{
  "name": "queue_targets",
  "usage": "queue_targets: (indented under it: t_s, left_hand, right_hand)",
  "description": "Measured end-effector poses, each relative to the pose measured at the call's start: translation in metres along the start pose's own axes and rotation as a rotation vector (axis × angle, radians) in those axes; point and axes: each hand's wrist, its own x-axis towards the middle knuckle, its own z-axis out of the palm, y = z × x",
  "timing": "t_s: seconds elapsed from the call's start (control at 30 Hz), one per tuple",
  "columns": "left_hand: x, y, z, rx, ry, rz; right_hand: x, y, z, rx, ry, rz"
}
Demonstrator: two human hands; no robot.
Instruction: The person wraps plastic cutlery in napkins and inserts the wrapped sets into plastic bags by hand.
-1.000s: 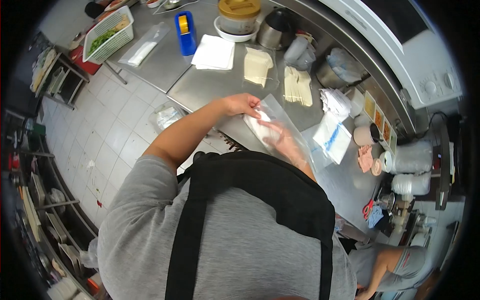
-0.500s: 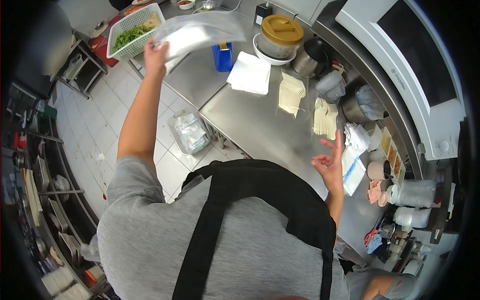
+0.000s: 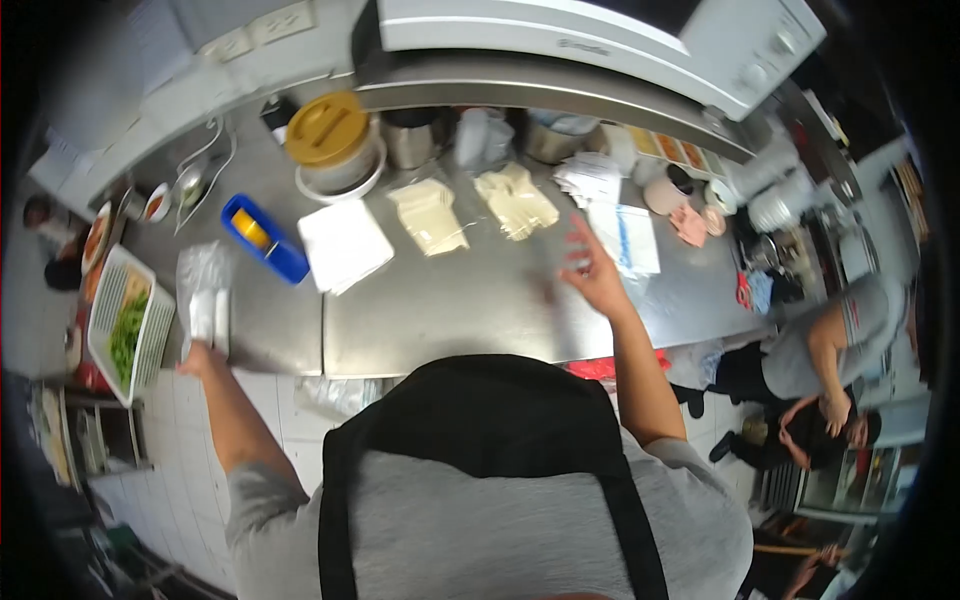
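At the counter's left end, my left hand [image 3: 200, 358] is closed on the near end of a clear plastic bag [image 3: 205, 285] with white contents. The bag lies along the steel counter [image 3: 440, 320], beside a blue tape dispenser [image 3: 265, 238] with yellow tape. My right hand [image 3: 595, 275] hovers over the counter with its fingers apart and nothing in it. Nearest to it are a white packet with a blue stripe [image 3: 628, 240] and a clear packet of cream-coloured cutlery-like pieces [image 3: 515, 203]. A similar cream packet [image 3: 430, 215] and a white stack of sheets [image 3: 345, 245] lie further left.
A white basket of greens [image 3: 100, 330] stands at far left. Along the back are a tub with a gold lid [image 3: 328, 130], a steel pot [image 3: 412, 140] and a microwave [image 3: 560, 30] on a shelf. Red scissors [image 3: 743, 290] lie right. Other people [image 3: 800, 350] are at the right.
The view has turned to the right. My left hand has brought the plastic bag from the air down to the counter. My right hand's fingers have spread more.
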Motion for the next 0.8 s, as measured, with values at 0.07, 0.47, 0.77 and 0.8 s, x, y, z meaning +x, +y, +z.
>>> queue_targets:
  t_s: [0.07, 0.47, 0.77, 0.8]
  left_hand:
    - [-0.009, 0.003, -0.001, 0.159, -0.048, 0.134]
    - [-0.011, -0.013, -0.008, 1.11, 0.131, 0.625]
    - [-0.09, -0.032, -0.057, 0.92, 0.02, 0.695]
    - [-0.101, -0.028, -0.059, 0.897, 0.006, 0.676]
  right_hand:
    - [0.025, 0.041, -0.032, -0.033, 0.354, -0.071]
    - [0.139, 0.197, -0.199, -0.381, 0.805, -0.009]
    - [0.154, 0.224, -0.201, -0.214, 0.901, -0.234]
    - [0.149, 0.218, -0.2, -0.228, 0.92, -0.223]
